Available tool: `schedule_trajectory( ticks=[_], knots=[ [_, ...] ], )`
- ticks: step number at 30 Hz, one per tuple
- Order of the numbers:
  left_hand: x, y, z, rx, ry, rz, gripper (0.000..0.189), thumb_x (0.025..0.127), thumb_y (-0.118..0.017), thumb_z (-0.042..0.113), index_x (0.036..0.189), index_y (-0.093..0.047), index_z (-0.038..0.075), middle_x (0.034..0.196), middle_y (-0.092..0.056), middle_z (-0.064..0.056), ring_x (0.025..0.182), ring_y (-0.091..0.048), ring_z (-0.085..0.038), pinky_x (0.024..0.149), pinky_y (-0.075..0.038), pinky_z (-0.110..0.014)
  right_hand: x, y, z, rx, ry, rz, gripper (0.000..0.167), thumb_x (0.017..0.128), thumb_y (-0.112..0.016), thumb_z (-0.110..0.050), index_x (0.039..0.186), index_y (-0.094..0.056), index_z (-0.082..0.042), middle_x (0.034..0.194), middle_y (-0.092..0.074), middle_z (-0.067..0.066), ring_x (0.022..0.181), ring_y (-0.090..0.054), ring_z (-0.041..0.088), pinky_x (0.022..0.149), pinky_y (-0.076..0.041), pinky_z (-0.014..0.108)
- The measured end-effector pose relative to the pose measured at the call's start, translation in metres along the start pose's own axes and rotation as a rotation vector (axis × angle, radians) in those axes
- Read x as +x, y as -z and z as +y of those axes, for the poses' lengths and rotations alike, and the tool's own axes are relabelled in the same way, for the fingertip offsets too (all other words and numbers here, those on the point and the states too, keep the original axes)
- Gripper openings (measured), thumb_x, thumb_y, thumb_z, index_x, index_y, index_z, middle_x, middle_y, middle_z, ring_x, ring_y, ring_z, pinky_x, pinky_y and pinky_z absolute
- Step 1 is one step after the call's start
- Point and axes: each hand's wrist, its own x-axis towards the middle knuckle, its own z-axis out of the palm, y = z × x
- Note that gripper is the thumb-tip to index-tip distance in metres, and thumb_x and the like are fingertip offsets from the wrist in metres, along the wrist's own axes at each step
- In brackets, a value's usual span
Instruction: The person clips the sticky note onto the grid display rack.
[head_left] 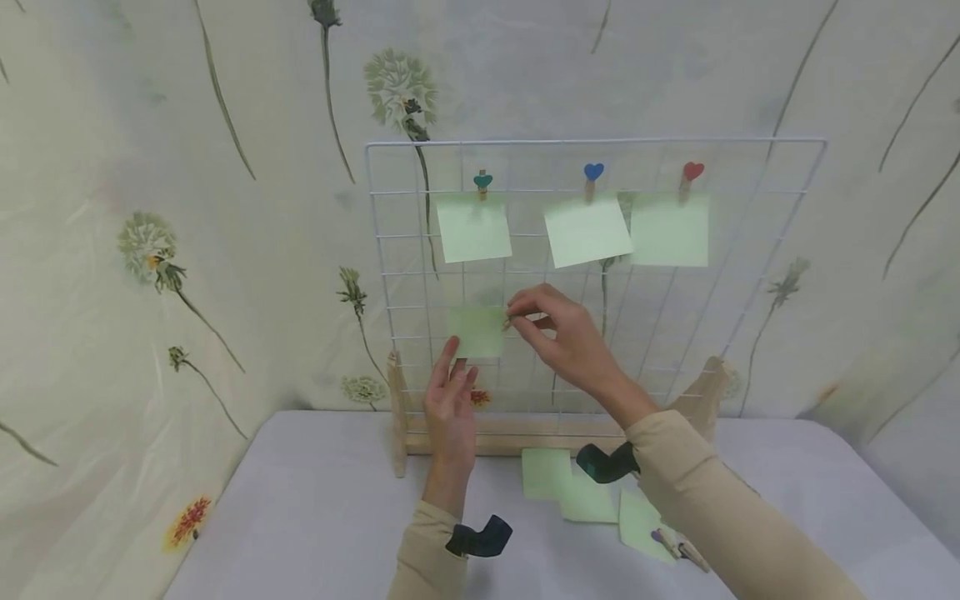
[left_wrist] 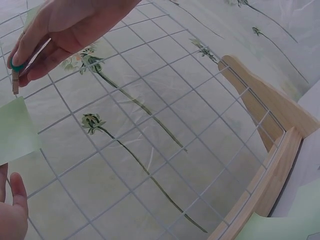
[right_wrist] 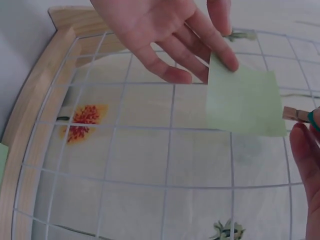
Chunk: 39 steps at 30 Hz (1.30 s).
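My left hand (head_left: 452,408) holds a light green paper note (head_left: 482,332) by its lower left part, against the front of a white wire grid (head_left: 540,142). In the right wrist view one finger lies over the note's face and other fingers pass behind it. My right hand (head_left: 577,346) pinches a small wooden clothespin (right_wrist: 296,114) with a green decoration, just beside the note's edge. The clothespin's tip appears apart from the paper in the left wrist view. Higher on the grid, clothespins with green (head_left: 483,180), blue (head_left: 594,172) and red hearts (head_left: 693,171) hold three green notes.
Wooden feet (head_left: 397,417) and a wooden bar (head_left: 517,444) support the grid on a white-covered table (head_left: 315,508). Loose green notes (head_left: 546,473) lie in front of it. More clothespins (head_left: 686,552) lie near my right forearm. A floral curtain (head_left: 247,333) hangs behind.
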Motion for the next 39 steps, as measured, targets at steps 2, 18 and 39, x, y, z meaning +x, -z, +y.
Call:
schedule_trajectory(
  ticks=[2,18,39],
  knots=[
    [0.000,0.001,0.000,0.005,0.000,-0.009,0.047,0.094,-0.043,0.003,0.141,-0.038,-0.001,0.151,-0.034,-0.009,0.136,-0.037,-0.024,0.106,-0.034,-0.035,0.001,0.000,0.001,-0.018,0.001,0.003,0.014,0.090,-0.062,-0.008,0.104,-0.063,-0.007,0.102,-0.064,0.002,0.091,-0.063,0.012,0.071,-0.056,0.027],
    [0.001,0.001,0.000,-0.013,0.007,-0.017,0.048,0.094,-0.044,0.004,0.141,-0.039,-0.001,0.151,-0.035,-0.007,0.135,-0.037,-0.022,0.104,-0.037,-0.031,0.015,-0.004,0.001,-0.033,0.019,-0.027,0.012,0.088,-0.063,-0.009,0.100,-0.065,-0.008,0.096,-0.064,0.000,0.087,-0.062,0.011,0.072,-0.056,0.027],
    [0.001,0.002,0.000,-0.011,0.013,-0.021,0.048,0.093,-0.043,0.004,0.141,-0.039,0.000,0.151,-0.035,-0.008,0.134,-0.039,-0.022,0.104,-0.038,-0.032,0.023,-0.014,-0.002,0.089,-0.105,0.136,0.015,0.090,-0.060,-0.006,0.095,-0.046,-0.006,0.094,-0.063,0.007,0.081,-0.061,0.016,0.058,-0.048,0.019]
  ],
)
